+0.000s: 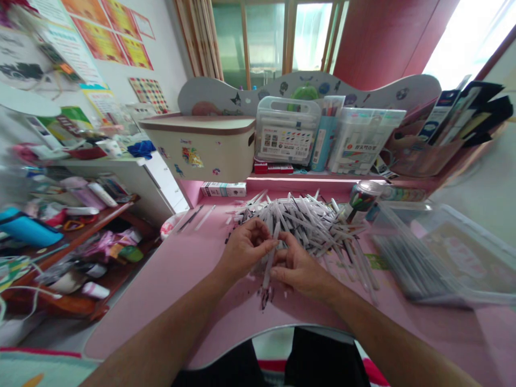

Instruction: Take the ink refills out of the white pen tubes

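Note:
A slim whitish pen (269,271) stands out between my hands, slanting down toward the desk's front edge. My left hand (248,247) pinches its upper part between thumb and fingers. The curled fingers of my right hand (296,263) close on it a little lower, from the other side. Just beyond both hands spreads a large tangled heap of white pens (306,220), some with dark ends. Dark marks or small bits (264,296) show on the pink desk (193,306) below the held pen's lower end; blur hides what they are.
To the right, a clear plastic box (427,290) holds many pens beside a printed can (360,199). A few loose pens (205,217) lie at the left. Along the shelf stand a cream bin (209,153), marker cases (286,134) and a pen holder (423,156). Cluttered shelves (76,236) are at far left.

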Demonstrator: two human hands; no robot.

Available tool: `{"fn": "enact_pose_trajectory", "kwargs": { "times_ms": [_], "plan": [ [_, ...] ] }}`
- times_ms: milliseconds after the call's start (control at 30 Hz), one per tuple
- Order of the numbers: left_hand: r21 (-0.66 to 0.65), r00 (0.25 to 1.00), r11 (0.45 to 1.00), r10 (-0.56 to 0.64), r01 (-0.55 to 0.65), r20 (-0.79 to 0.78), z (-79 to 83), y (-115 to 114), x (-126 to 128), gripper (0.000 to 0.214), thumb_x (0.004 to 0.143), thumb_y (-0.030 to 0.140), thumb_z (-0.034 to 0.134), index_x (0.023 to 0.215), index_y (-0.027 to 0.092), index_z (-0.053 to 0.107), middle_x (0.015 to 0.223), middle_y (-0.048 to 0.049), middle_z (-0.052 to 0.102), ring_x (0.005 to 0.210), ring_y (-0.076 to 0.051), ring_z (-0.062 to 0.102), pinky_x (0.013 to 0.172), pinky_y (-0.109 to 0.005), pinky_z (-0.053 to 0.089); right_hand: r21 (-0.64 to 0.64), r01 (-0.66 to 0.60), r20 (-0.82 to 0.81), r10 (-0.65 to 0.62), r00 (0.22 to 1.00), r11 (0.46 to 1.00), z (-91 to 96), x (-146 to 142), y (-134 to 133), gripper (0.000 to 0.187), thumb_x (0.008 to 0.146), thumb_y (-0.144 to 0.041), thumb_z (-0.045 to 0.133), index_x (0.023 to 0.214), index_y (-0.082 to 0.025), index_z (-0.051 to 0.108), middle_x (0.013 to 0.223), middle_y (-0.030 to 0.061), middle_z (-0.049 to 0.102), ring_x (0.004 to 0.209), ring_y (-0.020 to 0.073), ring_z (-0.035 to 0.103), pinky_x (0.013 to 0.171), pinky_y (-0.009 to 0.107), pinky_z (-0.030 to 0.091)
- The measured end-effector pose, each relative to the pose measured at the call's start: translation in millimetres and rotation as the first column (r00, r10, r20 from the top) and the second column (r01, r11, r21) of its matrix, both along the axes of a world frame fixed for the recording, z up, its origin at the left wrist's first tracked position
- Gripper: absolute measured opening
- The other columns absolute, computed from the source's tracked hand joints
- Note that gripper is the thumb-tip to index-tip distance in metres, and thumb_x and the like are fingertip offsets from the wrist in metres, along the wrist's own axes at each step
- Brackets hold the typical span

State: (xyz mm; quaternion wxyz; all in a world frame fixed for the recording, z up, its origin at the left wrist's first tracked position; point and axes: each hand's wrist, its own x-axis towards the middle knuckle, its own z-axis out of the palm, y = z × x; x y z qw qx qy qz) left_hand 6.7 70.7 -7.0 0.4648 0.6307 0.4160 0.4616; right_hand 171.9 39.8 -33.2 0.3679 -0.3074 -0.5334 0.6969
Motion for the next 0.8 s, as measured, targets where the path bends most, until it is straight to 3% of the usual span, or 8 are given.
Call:
{"fn": "enact_pose_trajectory", "kwargs": {
  "times_ms": [133,200,267,333,400,433,633,800],
  "plan": [
    [0.021,0.991,0.993,0.121,-0.120,-0.052,4.1,11.5,-19.5,0.025,0.071,0.036,0.072,0.085,0.021,0.059,0.071,0.0004,0.065,0.064,-0.015,0.061,0.058,-0.026,0.045,0.062,0.046,-0.030,-0.044,0.999,0.997,2.4,2.1,3.3,0.057,0.074,-0.017,0.066,0.121,-0.027,0.035,0.084,-0.0057,0.063,0.043,0.0038,0.048,0.037,0.015,0.039],
    [0.082,0.940,0.974,0.225,-0.210,-0.258,5.7,21.9,-37.4,0.020,0.078,0.039,0.064,0.084,0.020,0.064,0.069,-0.0011,0.067,0.065,-0.018,0.063,0.061,-0.028,0.045,0.092,0.105,-0.047,-0.101,0.994,0.990,5.2,4.9,5.7,0.053,0.074,-0.017,0.065,0.119,-0.026,0.039,0.082,-0.0056,0.061,0.044,0.0041,0.046,0.038,0.016,0.039],
    [0.109,0.792,0.972,0.232,-0.206,-0.565,6.8,31.3,-53.6,0.019,0.078,0.037,0.060,0.074,0.019,0.068,0.067,-0.0034,0.068,0.064,-0.019,0.062,0.060,-0.030,0.043,0.102,0.167,-0.067,-0.161,0.985,0.981,6.4,8.1,8.2,0.046,0.073,-0.019,0.065,0.114,-0.025,0.043,0.079,-0.0060,0.059,0.044,0.0041,0.045,0.039,0.016,0.039],
    [0.076,0.572,0.985,0.154,-0.158,-0.806,6.7,37.2,-62.9,0.022,0.078,0.034,0.056,0.066,0.020,0.069,0.066,-0.0051,0.069,0.065,-0.021,0.062,0.060,-0.031,0.040,0.095,0.213,-0.080,-0.205,0.975,0.973,5.6,10.9,10.6,0.040,0.074,-0.020,0.065,0.109,-0.025,0.046,0.079,-0.0060,0.058,0.044,0.0041,0.046,0.039,0.017,0.038],
    [0.034,0.419,0.992,0.082,-0.121,-0.904,4.5,39.5,-64.2,0.025,0.076,0.033,0.055,0.059,0.020,0.068,0.064,-0.0065,0.068,0.065,-0.022,0.062,0.060,-0.031,0.038,0.088,0.235,-0.082,-0.228,0.970,0.968,3.5,12.5,12.5,0.036,0.075,-0.021,0.065,0.106,-0.025,0.046,0.079,-0.0059,0.058,0.043,0.0040,0.045,0.038,0.017,0.037],
    [0.019,0.386,0.994,0.060,-0.110,-0.921,2.5,39.7,-62.9,0.026,0.075,0.034,0.055,0.057,0.020,0.068,0.062,-0.0070,0.068,0.065,-0.023,0.062,0.060,-0.032,0.037,0.089,0.236,-0.081,-0.229,0.970,0.968,2.4,12.8,13.1,0.036,0.075,-0.021,0.065,0.105,-0.025,0.046,0.079,-0.0061,0.058,0.043,0.0039,0.045,0.038,0.017,0.037],
    [-0.017,0.351,0.993,0.025,-0.117,-0.936,-11.4,40.9,-55.5,0.024,0.071,0.037,0.057,0.060,0.020,0.070,0.066,-0.0085,0.069,0.065,-0.024,0.061,0.058,-0.031,0.036,0.098,0.226,-0.070,-0.220,0.973,0.969,-1.1,10.2,14.4,0.035,0.074,-0.019,0.065,0.103,-0.024,0.048,0.077,-0.0074,0.057,0.041,0.0028,0.043,0.036,0.016,0.037],
    [-0.015,0.340,0.993,0.026,-0.116,-0.940,-4.6,40.3,-58.4,0.019,0.068,0.031,0.057,0.056,0.018,0.065,0.062,-0.0071,0.065,0.062,-0.022,0.058,0.057,-0.031,0.033,0.096,0.227,-0.093,-0.219,0.971,0.969,-0.3,11.2,13.9,0.029,0.072,-0.018,0.067,0.096,-0.021,0.051,0.076,-0.0069,0.058,0.041,0.0020,0.043,0.036,0.015,0.038]
  ]
}}
